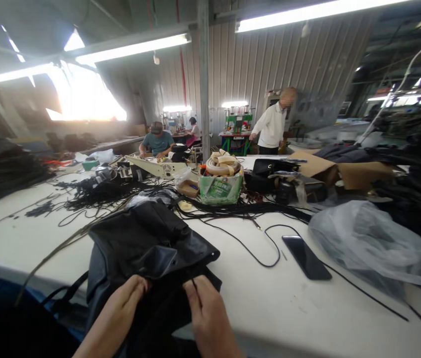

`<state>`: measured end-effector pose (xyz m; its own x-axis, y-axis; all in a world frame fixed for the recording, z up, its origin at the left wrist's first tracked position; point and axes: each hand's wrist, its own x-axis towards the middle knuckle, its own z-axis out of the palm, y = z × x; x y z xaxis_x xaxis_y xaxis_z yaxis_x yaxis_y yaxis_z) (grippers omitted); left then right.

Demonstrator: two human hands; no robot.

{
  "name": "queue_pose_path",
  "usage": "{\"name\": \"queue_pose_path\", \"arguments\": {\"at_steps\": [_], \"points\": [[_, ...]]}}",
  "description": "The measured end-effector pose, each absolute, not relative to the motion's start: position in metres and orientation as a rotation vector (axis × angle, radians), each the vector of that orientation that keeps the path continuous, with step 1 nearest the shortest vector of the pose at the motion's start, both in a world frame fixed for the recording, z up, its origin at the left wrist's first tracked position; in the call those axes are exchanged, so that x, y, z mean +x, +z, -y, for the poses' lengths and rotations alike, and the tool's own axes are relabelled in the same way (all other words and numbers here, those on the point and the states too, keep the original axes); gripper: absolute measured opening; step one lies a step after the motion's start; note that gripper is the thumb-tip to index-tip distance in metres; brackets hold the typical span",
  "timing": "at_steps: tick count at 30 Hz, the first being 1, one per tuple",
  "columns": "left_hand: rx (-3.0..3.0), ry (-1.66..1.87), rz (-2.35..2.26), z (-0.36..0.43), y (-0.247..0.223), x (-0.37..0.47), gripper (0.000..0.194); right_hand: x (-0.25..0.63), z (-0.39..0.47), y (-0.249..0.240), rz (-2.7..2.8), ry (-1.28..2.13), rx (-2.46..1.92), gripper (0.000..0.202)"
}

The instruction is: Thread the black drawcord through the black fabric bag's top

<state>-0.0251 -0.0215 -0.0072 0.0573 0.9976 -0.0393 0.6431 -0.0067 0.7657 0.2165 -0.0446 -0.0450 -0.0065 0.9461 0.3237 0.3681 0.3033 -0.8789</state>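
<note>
the left hand (130, 294) and right hand (207, 302) are bare.

Daylight glares through the window (83, 94), blown out to white with a hazy bloom. Tube lights (300, 15) burn white overhead. The ceiling corners stay dim, the tabletop (259, 308) evenly lit. Wide-angle stretching bends the edges; the far background looks soft, its fine detail smeared.

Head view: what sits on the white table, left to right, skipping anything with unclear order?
Dark pile → black bag, gripped by left hand and right hand → green container → phone → translucent plastic bag.
</note>
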Motion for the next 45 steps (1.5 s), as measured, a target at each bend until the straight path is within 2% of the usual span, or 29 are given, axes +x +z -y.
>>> {"name": "queue_pose_path", "arguments": {"at_steps": [4, 11, 14, 16, 18, 21, 23, 25, 27, 30, 34, 37, 42, 45], "points": [[1.803, 0.722, -1.555, 0.019, -0.009, 0.003, 0.033, 0.236, 0.011, -0.030, 1.587, 0.673, -1.357, 0.044], [2.072, 1.035, -1.704, 0.001, -0.025, 0.035, 0.046, 0.229, -0.026, -0.011, 1.685, 0.742, -1.292, 0.036], [2.326, 0.753, -1.697, -0.005, -0.020, 0.044, 0.044, 0.234, -0.033, -0.005, 1.753, 0.804, -1.261, 0.033], [2.289, 0.461, -1.761, -0.009, -0.014, 0.049, 0.037, 0.242, -0.037, -0.001, 1.773, 0.847, -1.237, 0.032], [2.211, 0.340, -1.822, -0.015, -0.007, 0.052, 0.031, 0.251, -0.040, 0.001, 1.788, 0.905, -1.191, 0.030], [2.167, 0.426, -1.746, -0.025, 0.001, 0.053, 0.046, 0.264, -0.042, 0.003, 1.778, 1.005, -1.128, 0.029], [2.123, 0.463, -1.586, -0.032, 0.005, 0.053, 0.039, 0.271, -0.041, 0.004, 1.749, 1.046, -1.119, 0.032], [2.039, 0.498, -1.447, -0.039, 0.008, 0.051, 0.039, 0.278, -0.035, 0.004, 1.709, 1.054, -1.133, 0.034], [1.958, 0.544, -1.389, -0.045, 0.011, 0.049, 0.039, 0.283, -0.024, 0.003, 1.661, 1.034, -1.162, 0.025], [1.910, 0.561, -1.380, -0.051, 0.009, 0.046, 0.038, 0.286, -0.006, -0.003, 1.637, 0.966, -1.249, 0.020], [1.882, 0.571, -1.379, -0.052, 0.003, 0.045, 0.042, 0.277, 0.008, -0.013, 1.667, 0.782, -1.427, 0.029], [1.872, 0.591, -1.367, -0.051, 0.002, 0.044, 0.042, 0.268, 0.009, -0.013, 1.567, 0.803, -1.376, 0.022], [1.821, 0.611, -1.343, -0.052, 0.005, 0.040, 0.040, 0.263, 0.007, -0.011, 1.440, 0.819, -1.291, 0.031], [1.823, 0.597, -1.335, -0.053, 0.003, 0.040, 0.041, 0.263, 0.007, -0.015, 1.529, 0.780, -1.331, 0.025]]}}
